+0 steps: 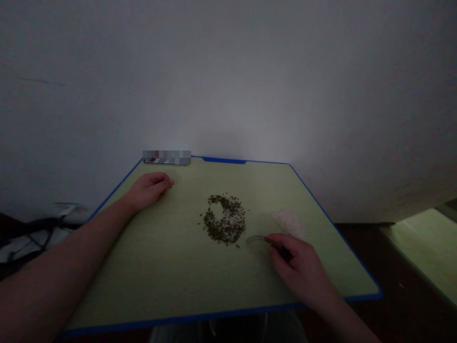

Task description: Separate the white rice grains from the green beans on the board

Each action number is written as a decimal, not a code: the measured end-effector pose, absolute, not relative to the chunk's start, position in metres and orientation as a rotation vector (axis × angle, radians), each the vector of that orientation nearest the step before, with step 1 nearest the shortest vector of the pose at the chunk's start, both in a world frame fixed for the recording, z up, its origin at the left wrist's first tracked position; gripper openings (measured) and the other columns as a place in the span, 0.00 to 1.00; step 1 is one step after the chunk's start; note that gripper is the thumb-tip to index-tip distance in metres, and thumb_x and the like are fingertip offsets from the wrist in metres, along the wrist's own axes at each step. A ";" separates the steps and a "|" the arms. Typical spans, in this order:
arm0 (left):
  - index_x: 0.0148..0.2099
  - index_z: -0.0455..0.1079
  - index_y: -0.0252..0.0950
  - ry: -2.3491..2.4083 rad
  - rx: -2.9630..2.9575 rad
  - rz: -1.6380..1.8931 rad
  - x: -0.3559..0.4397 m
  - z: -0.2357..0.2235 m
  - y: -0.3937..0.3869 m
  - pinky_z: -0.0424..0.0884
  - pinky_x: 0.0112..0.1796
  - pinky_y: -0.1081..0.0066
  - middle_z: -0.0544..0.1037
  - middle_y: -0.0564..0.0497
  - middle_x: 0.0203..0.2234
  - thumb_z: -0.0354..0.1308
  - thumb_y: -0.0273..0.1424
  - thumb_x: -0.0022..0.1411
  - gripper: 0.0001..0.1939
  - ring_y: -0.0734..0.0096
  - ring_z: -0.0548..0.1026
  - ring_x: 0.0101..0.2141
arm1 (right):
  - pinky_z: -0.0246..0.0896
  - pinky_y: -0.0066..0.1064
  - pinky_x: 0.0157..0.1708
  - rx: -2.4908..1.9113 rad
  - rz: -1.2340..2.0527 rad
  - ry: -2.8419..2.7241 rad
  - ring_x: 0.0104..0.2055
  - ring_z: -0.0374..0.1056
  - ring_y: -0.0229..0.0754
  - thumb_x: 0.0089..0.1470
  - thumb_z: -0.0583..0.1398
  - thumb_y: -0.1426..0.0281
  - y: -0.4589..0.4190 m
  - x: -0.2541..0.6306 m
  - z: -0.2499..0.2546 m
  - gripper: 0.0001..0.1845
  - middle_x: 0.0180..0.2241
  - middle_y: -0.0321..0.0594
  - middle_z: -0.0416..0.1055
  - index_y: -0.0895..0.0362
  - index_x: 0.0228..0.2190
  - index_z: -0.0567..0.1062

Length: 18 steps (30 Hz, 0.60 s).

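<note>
My left hand (152, 189) rests on the left side of the table (171, 276), its fingers curled in loosely, and I see nothing in them. In my right hand (300, 264), near the front right, is what looks like a small round mesh strainer (256, 242); its thin curved rim and pale inside show, while the handle is mostly hidden by my fingers. A loose pile of dark green-brown beans or seeds (217, 231) lies mid-table, with pale grains mixed in on its right side. Beyond my right hand is a heap of pale, rice-like grains (288, 221).
A flat object (167, 159), blurred out, lies at the back left corner. The table has a blue edge (224, 161) and stands against a grey wall (228, 85). Dark straps or cables (39, 233) are at the left, and another pale surface (432, 247) at the right.
</note>
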State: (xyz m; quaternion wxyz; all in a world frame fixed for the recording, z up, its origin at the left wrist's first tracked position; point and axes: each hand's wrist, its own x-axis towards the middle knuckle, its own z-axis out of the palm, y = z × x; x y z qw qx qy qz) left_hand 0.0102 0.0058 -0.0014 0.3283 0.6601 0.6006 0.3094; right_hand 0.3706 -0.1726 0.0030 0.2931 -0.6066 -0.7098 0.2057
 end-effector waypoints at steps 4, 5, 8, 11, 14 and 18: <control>0.25 0.64 0.37 1.592 1.715 0.805 0.012 0.001 0.005 0.57 0.22 0.73 0.63 0.58 0.13 0.55 0.39 0.54 0.12 0.75 0.61 0.17 | 0.68 0.32 0.31 -1.607 0.575 -1.923 0.31 0.74 0.42 0.57 0.54 0.68 -0.179 0.368 0.003 0.15 0.32 0.41 0.78 0.57 0.40 0.79; 0.26 0.64 0.37 1.591 1.709 0.802 0.012 0.002 0.004 0.56 0.22 0.73 0.63 0.58 0.13 0.54 0.39 0.54 0.12 0.75 0.60 0.17 | 0.68 0.32 0.31 -1.613 0.562 -1.932 0.31 0.74 0.42 0.57 0.54 0.69 -0.179 0.367 0.003 0.15 0.32 0.41 0.78 0.57 0.40 0.79; 0.27 0.65 0.36 1.600 1.719 0.790 0.013 0.004 0.003 0.56 0.23 0.73 0.64 0.59 0.13 0.54 0.39 0.55 0.12 0.75 0.61 0.18 | 0.68 0.32 0.31 -1.654 0.516 -1.909 0.30 0.74 0.42 0.56 0.54 0.69 -0.176 0.364 0.001 0.15 0.31 0.41 0.78 0.57 0.39 0.79; 0.26 0.64 0.36 1.609 1.733 0.781 0.013 0.005 0.002 0.56 0.23 0.73 0.63 0.59 0.13 0.54 0.40 0.55 0.13 0.76 0.60 0.18 | 0.67 0.33 0.30 -1.703 0.489 -1.853 0.29 0.73 0.43 0.56 0.54 0.68 -0.172 0.368 -0.001 0.15 0.30 0.41 0.78 0.57 0.39 0.79; 0.25 0.63 0.37 1.589 1.728 0.777 0.013 0.006 0.002 0.57 0.23 0.72 0.63 0.59 0.13 0.54 0.40 0.55 0.13 0.76 0.60 0.18 | 0.67 0.33 0.29 -1.730 0.487 -1.802 0.29 0.73 0.43 0.56 0.54 0.67 -0.172 0.372 -0.001 0.15 0.31 0.41 0.79 0.57 0.40 0.79; 0.25 0.64 0.37 1.602 1.720 0.772 0.013 0.005 0.001 0.56 0.23 0.72 0.62 0.59 0.14 0.54 0.40 0.55 0.13 0.76 0.60 0.18 | 0.67 0.32 0.30 -1.703 0.495 -1.842 0.29 0.74 0.43 0.56 0.54 0.67 -0.174 0.367 0.000 0.16 0.31 0.41 0.79 0.57 0.40 0.79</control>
